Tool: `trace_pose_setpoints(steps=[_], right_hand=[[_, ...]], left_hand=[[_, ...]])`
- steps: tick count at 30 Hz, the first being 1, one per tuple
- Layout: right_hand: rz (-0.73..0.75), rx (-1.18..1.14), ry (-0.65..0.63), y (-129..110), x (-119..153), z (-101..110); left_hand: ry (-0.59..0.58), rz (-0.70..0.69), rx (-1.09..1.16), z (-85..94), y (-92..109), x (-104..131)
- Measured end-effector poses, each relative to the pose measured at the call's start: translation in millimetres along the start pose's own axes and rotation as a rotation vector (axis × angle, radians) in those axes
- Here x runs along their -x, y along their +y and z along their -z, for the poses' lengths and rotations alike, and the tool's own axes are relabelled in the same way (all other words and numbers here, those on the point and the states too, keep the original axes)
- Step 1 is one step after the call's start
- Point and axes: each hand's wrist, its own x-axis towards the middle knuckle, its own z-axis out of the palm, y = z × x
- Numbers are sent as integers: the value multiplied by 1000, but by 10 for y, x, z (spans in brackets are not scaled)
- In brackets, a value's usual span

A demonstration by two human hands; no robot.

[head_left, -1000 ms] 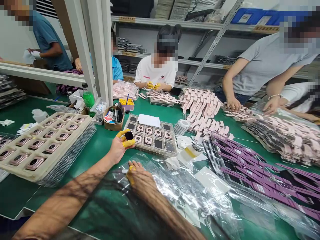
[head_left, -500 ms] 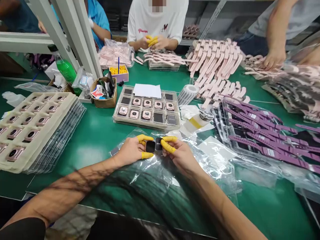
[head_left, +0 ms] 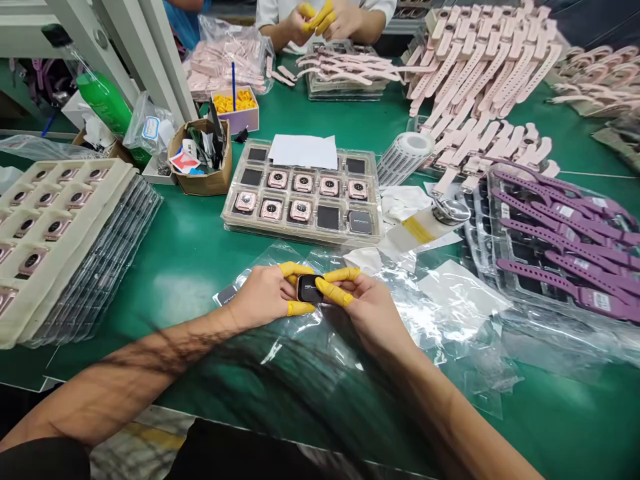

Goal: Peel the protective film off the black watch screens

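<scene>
Stacked trays [head_left: 75, 240] of pink-framed watch bodies stand at the far left. Right of them, a green bottle [head_left: 103, 100] leans behind a cardboard box [head_left: 200, 183] packed with small items. The left hand [head_left: 263, 298], yellow cots on its fingers, pinches the left side of a black square watch face [head_left: 310, 288], held above crumpled clear plastic film [head_left: 310, 347]. Beyond it lies a clear compartment tray [head_left: 300, 231] of watch bodies and dark squares, white paper [head_left: 303, 152] across its far edge. The right hand [head_left: 376, 308], also in yellow cots, has thumb and finger closed at the face's right edge. Farther right come a label roll [head_left: 405, 157], a metal-capped bottle [head_left: 427, 227] and purple straps [head_left: 565, 233].
</scene>
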Motion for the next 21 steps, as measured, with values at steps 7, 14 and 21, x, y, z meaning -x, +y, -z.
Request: trace_pose_setpoints(steps=[7, 14, 21], right_hand=[[-31, 50, 7, 52, 22, 6], [-38, 73, 6, 8, 29, -16], [-17, 96, 33, 30, 34, -42]], left_hand=[[-8, -20, -29, -8, -4, 0], [-6, -6, -34, -12, 2, -6], [-2, -22, -49, -5, -17, -5]])
